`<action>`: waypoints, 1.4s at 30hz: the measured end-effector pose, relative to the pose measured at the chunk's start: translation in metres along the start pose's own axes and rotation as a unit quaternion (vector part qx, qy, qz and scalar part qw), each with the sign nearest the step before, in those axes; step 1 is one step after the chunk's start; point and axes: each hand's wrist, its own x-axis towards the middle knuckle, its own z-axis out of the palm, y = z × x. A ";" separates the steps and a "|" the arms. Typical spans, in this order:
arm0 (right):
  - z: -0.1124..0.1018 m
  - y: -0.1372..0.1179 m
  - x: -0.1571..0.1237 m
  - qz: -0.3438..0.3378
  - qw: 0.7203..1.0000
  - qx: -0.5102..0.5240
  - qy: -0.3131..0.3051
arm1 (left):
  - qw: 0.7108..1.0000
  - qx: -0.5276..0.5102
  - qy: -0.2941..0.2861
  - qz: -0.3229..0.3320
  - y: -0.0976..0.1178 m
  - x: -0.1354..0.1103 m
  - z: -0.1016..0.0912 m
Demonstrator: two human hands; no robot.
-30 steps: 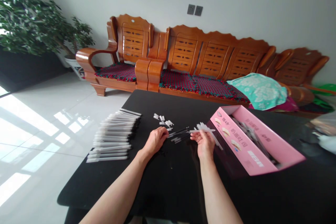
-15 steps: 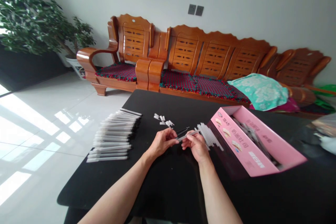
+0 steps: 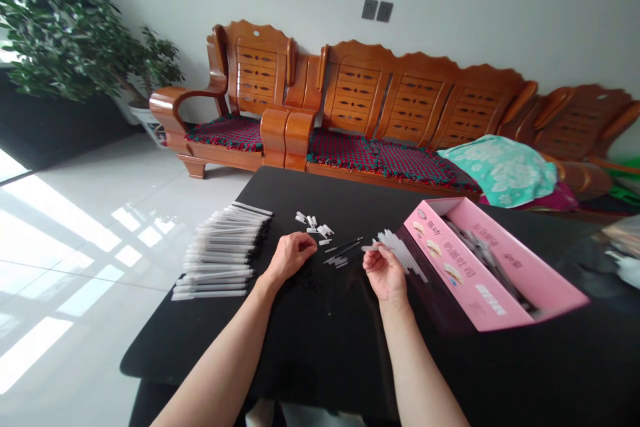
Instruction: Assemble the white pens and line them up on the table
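Observation:
My right hand [image 3: 386, 272] is closed around a whitish pen barrel [image 3: 370, 248], whose end sticks out to the left of the fingers. More pale, translucent barrels [image 3: 404, 255] lie fanned just beyond it. My left hand [image 3: 293, 255] is over the middle of the table, fingers curled and tips pinched; anything between them is hidden. Small white pen caps [image 3: 313, 221] lie beyond the left hand. Several thin dark pen refills [image 3: 345, 253] rest between the hands. At the left is a long row of white pens with dark ends [image 3: 220, 247].
A pink cardboard box [image 3: 465, 273] holding greyish items stands at the right of the black table [image 3: 320, 347]. Behind the table is a wooden sofa [image 3: 360, 90] with a turquoise cloth [image 3: 505, 170]. A potted plant [image 3: 90, 47] stands at the back left.
My hands have parted. The left has drawn away leftward from the barrel toward the caps, while the right keeps the barrel and has shifted slightly right, uncovering the refills.

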 end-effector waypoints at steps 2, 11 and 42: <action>0.001 0.001 0.000 -0.003 1.000 -0.003 -0.003 | 0.998 0.032 -0.056 0.015 0.000 -0.001 -0.003; -0.001 0.003 0.000 -0.012 1.000 -0.020 -0.002 | 0.979 0.106 -0.173 -0.010 0.002 -0.006 -0.006; 0.014 0.018 -0.010 0.019 0.977 -0.191 -0.097 | 0.868 -0.472 -0.118 -0.096 0.009 -0.005 0.034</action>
